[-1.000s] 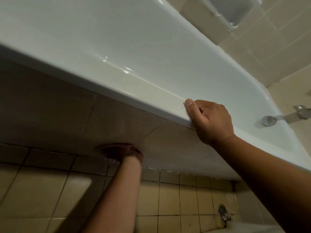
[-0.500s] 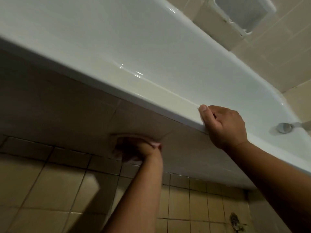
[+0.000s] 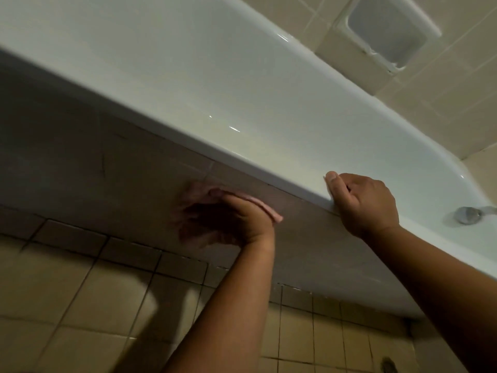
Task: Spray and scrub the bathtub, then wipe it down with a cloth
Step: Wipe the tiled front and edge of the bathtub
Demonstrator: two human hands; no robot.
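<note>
Nearest, beige floor tiles (image 3: 67, 292) with dark grout lines run along the bottom of the view; a small dark floor drain (image 3: 388, 366) sits in them at the lower right, too dim to make out in detail. Above the floor rises the tiled front panel (image 3: 107, 170) of the bathtub (image 3: 215, 76), brownish and in shadow, with a thin dark crack-like line on its left part. The left hand (image 3: 231, 219) presses a pink cloth (image 3: 269, 211) flat against this panel, just below the tub's edge; the cloth lies between palm and tile, with one edge sticking out to the right of the hand; the fingers are smeared by blur, so whether they lie straight or curl into the cloth I cannot tell. Further right and higher, the right hand (image 3: 363, 203) grips the tub's near rim; its thumb lies along the outer lip and its fingers are curled over the top. Beyond the rim the white basin is glossy, with small bright glints; a round chrome fitting (image 3: 468, 215) sits at its right end. Behind the tub stands a beige tiled wall (image 3: 443, 103); a white recessed soap dish (image 3: 390, 30) is set into it.
</note>
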